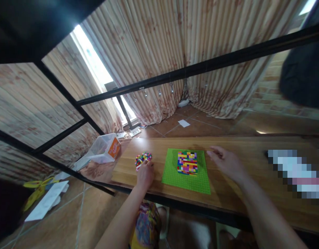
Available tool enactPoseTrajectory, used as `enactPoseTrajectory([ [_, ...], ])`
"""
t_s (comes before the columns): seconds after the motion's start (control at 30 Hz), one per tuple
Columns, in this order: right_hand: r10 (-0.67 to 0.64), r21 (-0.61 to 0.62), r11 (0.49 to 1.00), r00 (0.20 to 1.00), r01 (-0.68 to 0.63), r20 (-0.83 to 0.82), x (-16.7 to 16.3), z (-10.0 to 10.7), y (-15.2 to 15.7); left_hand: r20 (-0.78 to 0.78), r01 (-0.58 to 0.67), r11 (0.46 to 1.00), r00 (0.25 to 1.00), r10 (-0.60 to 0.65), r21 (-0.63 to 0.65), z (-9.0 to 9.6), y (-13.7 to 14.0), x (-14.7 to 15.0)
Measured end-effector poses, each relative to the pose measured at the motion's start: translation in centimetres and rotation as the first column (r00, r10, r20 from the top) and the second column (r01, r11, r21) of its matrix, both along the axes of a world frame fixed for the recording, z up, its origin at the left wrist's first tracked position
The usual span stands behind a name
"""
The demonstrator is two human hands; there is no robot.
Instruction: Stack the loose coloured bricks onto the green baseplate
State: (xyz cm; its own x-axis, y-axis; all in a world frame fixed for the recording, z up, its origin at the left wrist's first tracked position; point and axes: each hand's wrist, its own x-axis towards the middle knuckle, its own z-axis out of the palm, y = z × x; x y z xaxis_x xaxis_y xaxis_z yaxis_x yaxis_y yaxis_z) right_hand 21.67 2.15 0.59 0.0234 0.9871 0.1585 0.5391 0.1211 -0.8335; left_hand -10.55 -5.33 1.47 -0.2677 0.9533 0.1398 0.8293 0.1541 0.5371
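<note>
Curtains (154, 41) and tiled floor (94, 204) suggest a home.

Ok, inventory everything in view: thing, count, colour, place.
Table: one, brown, foreground
Baseplate: one, green, on table
Brick build: one, multicoloured, on baseplate
Loose bricks: many, mixed colours, left of baseplate
Bin: one, clear with orange panel, left of table
Frame: one, black, across view
Curtains: several, beige and reddish, background
Paper sheets: at least two, white, floor
Unclear item: one, yellow, floor at left
Blurred patch: one, multicoloured, table's right
Feet: two, under table
Left hand: one, bare, at loose bricks
Right hand: one, bare, right of baseplate
</note>
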Motion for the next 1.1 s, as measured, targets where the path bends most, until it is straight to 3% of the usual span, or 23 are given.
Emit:
enactPoseTrajectory([
  [0.1, 0.008, 0.055, 0.998, 0.997, -0.004, -0.081, -0.1, 0.7, -0.8, 0.114, 0.017, 0.999, 0.993, -0.020, 0.033, 0.5, 0.4, 2.6],
  [0.2, 0.156, 0.102, 0.985, 0.977, -0.142, -0.145, -1.7, 1.3, -2.4, 0.274, 0.050, 0.998, 0.960, -0.061, 0.045, 0.8, 0.7, 6.1],
  [0.23, 0.230, 0.126, 0.969, 0.961, -0.212, -0.151, -2.4, 1.5, -3.0, 0.363, 0.062, 0.997, 0.929, -0.073, 0.043, 0.9, 0.7, 7.3],
  [0.27, 0.314, 0.141, 0.945, 0.940, -0.296, -0.134, -3.2, 1.6, -3.6, 0.585, 0.045, 0.998, 0.809, -0.060, 0.041, 1.1, 0.6, 8.4],
  [0.4, 0.446, 0.196, 0.877, 0.895, -0.438, 0.000, -5.5, 1.5, -5.4, 0.789, 0.077, 0.997, 0.612, -0.055, 0.010, 2.2, 0.0, 11.4],
  [0.53, 0.413, 0.202, 0.889, 0.910, -0.410, 0.032, -5.7, 1.0, -5.8, 0.842, 0.121, 0.991, 0.539, -0.022, -0.052, 2.9, -0.5, 12.5],
  [0.77, 0.461, 0.255, 0.859, 0.887, -0.443, -0.010, -4.8, 1.1, -5.9, 0.836, 0.239, 0.971, 0.539, -0.106, -0.031, 2.8, -0.1, 13.1],
  [0.87, 0.416, 0.205, 0.891, 0.909, -0.406, -0.011, -4.4, 1.0, -5.7, 0.829, 0.244, 0.970, 0.547, -0.118, -0.023, 2.4, 0.3, 12.8],
  [1.0, 0.221, 0.121, 0.970, 0.974, -0.213, -0.057, -3.5, -0.1, -4.5, 0.738, 0.035, 0.997, 0.670, -0.078, 0.073, 1.2, 1.3, 11.5],
  [1.1, 0.123, 0.080, 0.990, 0.986, -0.115, -0.112, -3.2, -1.0, -3.5, 0.670, -0.101, 0.988, 0.742, -0.002, 0.116, -0.2, 2.1, 10.4],
])
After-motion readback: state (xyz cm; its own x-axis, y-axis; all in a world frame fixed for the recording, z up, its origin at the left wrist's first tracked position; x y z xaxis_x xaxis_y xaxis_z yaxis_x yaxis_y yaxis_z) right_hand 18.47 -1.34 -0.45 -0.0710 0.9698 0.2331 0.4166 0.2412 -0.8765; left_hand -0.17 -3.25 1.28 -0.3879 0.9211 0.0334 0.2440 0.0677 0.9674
